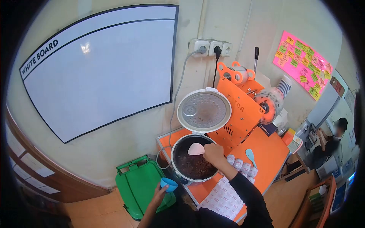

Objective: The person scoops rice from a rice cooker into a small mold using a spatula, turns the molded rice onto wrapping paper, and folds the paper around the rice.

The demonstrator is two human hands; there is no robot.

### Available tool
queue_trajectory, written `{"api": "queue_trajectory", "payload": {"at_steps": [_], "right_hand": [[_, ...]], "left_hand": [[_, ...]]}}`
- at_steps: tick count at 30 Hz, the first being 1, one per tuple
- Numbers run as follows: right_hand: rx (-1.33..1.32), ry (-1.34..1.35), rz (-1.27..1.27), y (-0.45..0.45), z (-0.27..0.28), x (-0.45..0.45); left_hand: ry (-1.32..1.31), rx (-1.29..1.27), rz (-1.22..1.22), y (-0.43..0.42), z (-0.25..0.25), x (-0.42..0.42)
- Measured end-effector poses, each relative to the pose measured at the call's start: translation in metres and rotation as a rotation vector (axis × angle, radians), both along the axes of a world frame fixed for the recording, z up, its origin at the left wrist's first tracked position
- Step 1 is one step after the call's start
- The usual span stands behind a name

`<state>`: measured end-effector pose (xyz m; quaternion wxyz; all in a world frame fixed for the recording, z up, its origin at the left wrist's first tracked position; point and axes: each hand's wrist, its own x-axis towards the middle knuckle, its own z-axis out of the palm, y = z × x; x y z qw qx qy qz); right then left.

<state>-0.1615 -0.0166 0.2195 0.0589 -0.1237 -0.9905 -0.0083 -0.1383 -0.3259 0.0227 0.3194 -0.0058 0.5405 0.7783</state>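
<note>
My right hand [213,153] is closed round the handle of a pale pink rice paddle [195,149]. Its blade is over the open rice cooker [173,162], whose pot holds dark brown food [194,165]. Whether the blade touches the food I cannot tell. The cooker's lid [205,111] stands raised behind the pot. Lower down, left of the cooker, my left hand [159,192] grips a small blue bowl [169,184] above a green bin. The bowl is tilted and its inside shows nothing I can make out.
A green lidded bin [140,186] stands left of the orange table [272,146]. On the table are an orange cup-sealing machine [237,110], printed wrapping paper [222,197], several wrapped portions [238,164] and a light blue paddle [251,156]. Cables run to wall sockets [209,48]. A person [329,146] sits far right.
</note>
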Motion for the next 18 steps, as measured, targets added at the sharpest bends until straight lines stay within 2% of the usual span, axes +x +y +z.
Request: {"api": "queue_trajectory", "payload": {"at_steps": [2, 4, 8, 9, 11, 12, 13, 14, 15, 17, 18], "right_hand": [[-0.051, -0.069, -0.002, 0.006, 0.011, 0.009], [-0.231, -0.098, 0.011, 0.013, 0.022, 0.016], [-0.214, -0.251, 0.099, 0.020, 0.038, 0.023], [-0.106, -0.248, 0.070, 0.021, 0.034, 0.024], [0.008, -0.247, 0.049, 0.016, 0.037, 0.020], [0.097, -0.214, -0.014, 0.005, 0.042, 0.019], [0.184, -0.179, -0.080, -0.003, 0.043, 0.017], [0.186, -0.181, -0.077, -0.004, 0.031, 0.011], [0.246, -0.180, -0.071, -0.002, 0.008, 0.003], [0.306, -0.178, -0.058, 0.005, -0.021, -0.012], [0.270, -0.198, 0.013, 0.005, -0.024, -0.018]], "left_hand": [[0.009, 0.012, 0.023, 0.005, 0.008, -0.001], [-0.009, 0.053, 0.018, 0.009, 0.004, -0.004], [-0.046, 0.127, -0.003, 0.016, 0.002, -0.005], [-0.046, 0.139, 0.008, 0.018, 0.007, -0.005], [0.088, 0.149, -0.172, 0.014, 0.027, -0.005], [0.084, 0.152, -0.165, 0.014, 0.034, -0.006], [0.186, 0.121, -0.273, 0.013, 0.040, -0.008], [0.288, 0.089, -0.383, 0.013, 0.047, -0.010], [0.288, 0.089, -0.379, 0.014, 0.057, -0.012], [0.228, 0.027, -0.586, 0.017, 0.074, -0.012], [0.326, -0.020, -0.598, 0.021, 0.071, -0.013]]}}
